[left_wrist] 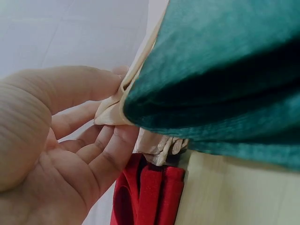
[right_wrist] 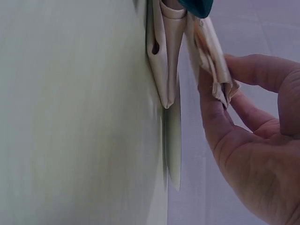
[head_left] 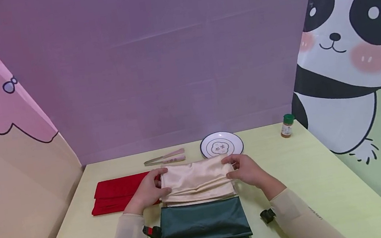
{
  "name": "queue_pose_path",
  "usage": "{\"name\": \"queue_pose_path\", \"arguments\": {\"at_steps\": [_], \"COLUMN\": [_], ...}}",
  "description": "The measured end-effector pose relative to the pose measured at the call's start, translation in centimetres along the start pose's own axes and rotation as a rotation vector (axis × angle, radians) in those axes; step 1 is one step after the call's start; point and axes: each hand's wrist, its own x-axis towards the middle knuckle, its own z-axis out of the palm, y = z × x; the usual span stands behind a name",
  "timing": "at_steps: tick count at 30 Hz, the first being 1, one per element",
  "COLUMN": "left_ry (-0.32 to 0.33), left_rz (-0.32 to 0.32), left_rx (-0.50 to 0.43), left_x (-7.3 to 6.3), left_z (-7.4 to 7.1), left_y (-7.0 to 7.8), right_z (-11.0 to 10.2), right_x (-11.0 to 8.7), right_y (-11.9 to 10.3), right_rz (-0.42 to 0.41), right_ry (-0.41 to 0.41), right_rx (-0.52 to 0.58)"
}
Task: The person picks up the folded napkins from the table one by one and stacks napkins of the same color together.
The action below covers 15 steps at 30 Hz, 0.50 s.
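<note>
A folded cream satin cloth (head_left: 194,175) is held up between both hands, its surface slightly creased. My left hand (head_left: 146,192) pinches its left edge between thumb and fingers, also visible in the left wrist view. On the opposite edge, my right hand (head_left: 251,172) pinches the folded layers. In the right wrist view this held piece (right_wrist: 219,61) is raised apart from another folded cream cloth (right_wrist: 164,70) on the table. Nearest the body lies a stack of folded dark green cloth (head_left: 203,225). A folded red cloth (head_left: 118,190) lies to the left, partly behind my left hand.
At the back of the pale table (head_left: 316,182) lie tongs with pink handles (head_left: 174,156). A white plate (head_left: 230,142) with a dark rim is beside them, partly covered by the cream cloth in the head view. A small green-capped jar (head_left: 287,126) stands at the back right.
</note>
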Motion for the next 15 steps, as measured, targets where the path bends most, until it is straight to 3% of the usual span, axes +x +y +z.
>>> {"name": "queue_pose_path", "arguments": {"at_steps": [15], "left_ry": [0.023], "left_rz": [-0.020], "left_rx": [0.122], "left_x": [-0.06], "left_z": [0.92], "left_y": [0.25], "right_z": [0.03], "right_x": [-0.25], "right_y": [0.01], "right_rz": [-0.022], "right_ry": [-0.045], "right_rx": [-0.064]}}
